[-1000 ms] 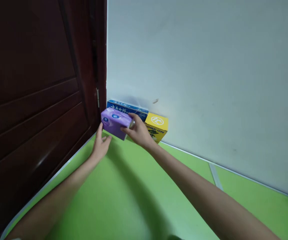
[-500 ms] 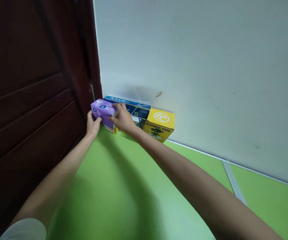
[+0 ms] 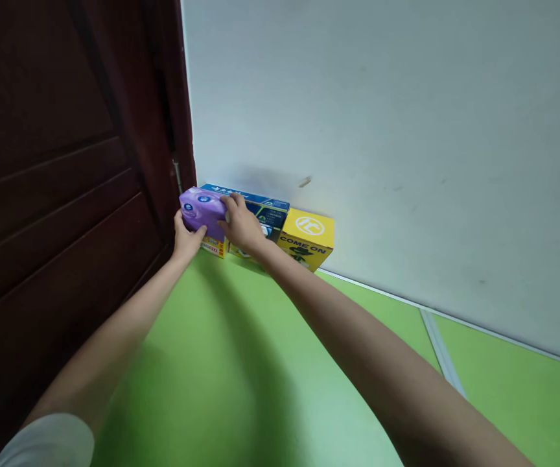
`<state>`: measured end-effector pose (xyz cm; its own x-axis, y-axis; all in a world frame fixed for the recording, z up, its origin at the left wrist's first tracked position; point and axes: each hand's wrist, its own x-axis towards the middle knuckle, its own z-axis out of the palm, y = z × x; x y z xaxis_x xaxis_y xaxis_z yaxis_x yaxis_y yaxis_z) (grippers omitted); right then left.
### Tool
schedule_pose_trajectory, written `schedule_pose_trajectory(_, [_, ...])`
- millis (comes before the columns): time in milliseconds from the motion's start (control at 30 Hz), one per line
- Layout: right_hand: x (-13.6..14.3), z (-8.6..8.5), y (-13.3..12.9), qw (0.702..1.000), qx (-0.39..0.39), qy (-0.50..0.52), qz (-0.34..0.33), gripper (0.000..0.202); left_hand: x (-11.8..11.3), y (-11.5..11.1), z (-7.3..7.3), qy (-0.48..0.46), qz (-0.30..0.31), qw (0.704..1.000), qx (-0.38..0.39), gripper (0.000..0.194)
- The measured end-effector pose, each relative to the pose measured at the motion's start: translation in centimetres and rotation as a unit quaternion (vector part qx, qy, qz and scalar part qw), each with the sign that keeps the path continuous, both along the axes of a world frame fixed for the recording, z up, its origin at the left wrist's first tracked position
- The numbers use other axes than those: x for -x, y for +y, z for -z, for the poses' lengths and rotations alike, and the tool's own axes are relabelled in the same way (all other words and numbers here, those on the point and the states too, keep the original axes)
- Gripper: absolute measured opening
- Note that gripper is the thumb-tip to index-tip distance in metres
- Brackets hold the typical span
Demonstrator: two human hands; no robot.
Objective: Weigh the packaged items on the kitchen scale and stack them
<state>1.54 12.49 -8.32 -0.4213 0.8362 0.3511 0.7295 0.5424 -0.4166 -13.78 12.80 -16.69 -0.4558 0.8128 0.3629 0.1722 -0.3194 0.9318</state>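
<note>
A purple tissue pack (image 3: 203, 211) with blue round logos is held between my two hands at the corner by the door. My left hand (image 3: 187, 240) grips its left end, thumb on the front face. My right hand (image 3: 241, 224) closes on its right end, fingers over the top. Below the pack shows part of a yellow and red printed box (image 3: 216, 248). Behind lies a long dark-blue box (image 3: 275, 206). My right hand partly hides it and a smaller white, blue and yellow box (image 3: 244, 250).
A yellow box (image 3: 308, 233) marked "COME ON" stands at the right end of the row. A dark red wooden door (image 3: 56, 194) rises at the left, and a pale wall (image 3: 382, 130) backs the boxes. The floor surface is green (image 3: 212, 376) with a grey strip (image 3: 443, 353).
The tissue pack has tilted and shifted slightly, its front now showing less height, with more of the yellow-red box visible beneath. Both hands stay on it. The view has shifted slightly.
</note>
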Motion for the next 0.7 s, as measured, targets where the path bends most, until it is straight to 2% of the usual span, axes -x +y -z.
schedule_pose_trajectory(300, [-0.2,0.1,0.0,1.000,-0.007,-0.009,0.007,0.054,0.2,0.4,0.3,-0.009,0.031,0.999,-0.016,0.066])
schedule_pose_trajectory(700, [0.0,0.3,-0.6,1.000,-0.013,-0.016,0.012,0.057,1.0,-0.2,0.4,-0.027,0.053,0.998,0.023,0.065])
